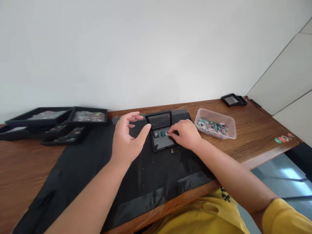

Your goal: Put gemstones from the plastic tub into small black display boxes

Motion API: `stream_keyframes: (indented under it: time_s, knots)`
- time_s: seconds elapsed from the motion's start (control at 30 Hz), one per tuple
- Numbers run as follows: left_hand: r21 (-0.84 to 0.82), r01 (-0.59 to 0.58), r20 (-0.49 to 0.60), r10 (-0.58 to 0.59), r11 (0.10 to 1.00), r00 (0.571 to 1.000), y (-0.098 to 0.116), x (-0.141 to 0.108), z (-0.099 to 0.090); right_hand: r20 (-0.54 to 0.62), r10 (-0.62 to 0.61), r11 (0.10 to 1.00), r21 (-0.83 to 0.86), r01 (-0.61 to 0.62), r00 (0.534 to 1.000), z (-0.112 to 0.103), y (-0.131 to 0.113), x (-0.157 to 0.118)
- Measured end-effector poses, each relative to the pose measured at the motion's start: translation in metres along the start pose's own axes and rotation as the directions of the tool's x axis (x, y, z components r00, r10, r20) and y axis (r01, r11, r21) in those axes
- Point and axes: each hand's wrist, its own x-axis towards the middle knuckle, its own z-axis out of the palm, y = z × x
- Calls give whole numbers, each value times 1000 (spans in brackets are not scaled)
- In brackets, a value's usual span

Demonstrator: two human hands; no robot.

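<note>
A small black hinged case lies on the black mat with its lid raised toward the wall. Several small shiny green and clear pieces form a row along the inner back of the case. My right hand pinches at the right end of that row; what is between the fingertips is too small to name. Left of the case, my left hand hovers with thumb and fingers spread, holding nothing. A tiny brownish piece lies on the mat just in front of the case.
A clear plastic tub of small colourful pieces stands on the right of the wooden table. Black trays with packed pieces are stacked at the left. Small black frames lie at the back right. The black mat covers the middle.
</note>
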Motion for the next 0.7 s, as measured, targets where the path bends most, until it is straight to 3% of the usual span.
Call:
stream_keyframes:
  time_s: [0.43, 0.7]
  knots:
    - [36, 63, 170, -68, 997, 983, -12, 2, 11, 44, 6, 1000, 14, -7, 999, -2, -2, -4]
    - [16, 43, 102, -44, 999, 994, -18, 7, 9, 6, -27, 998, 54, 27, 1000, 0, 2, -6]
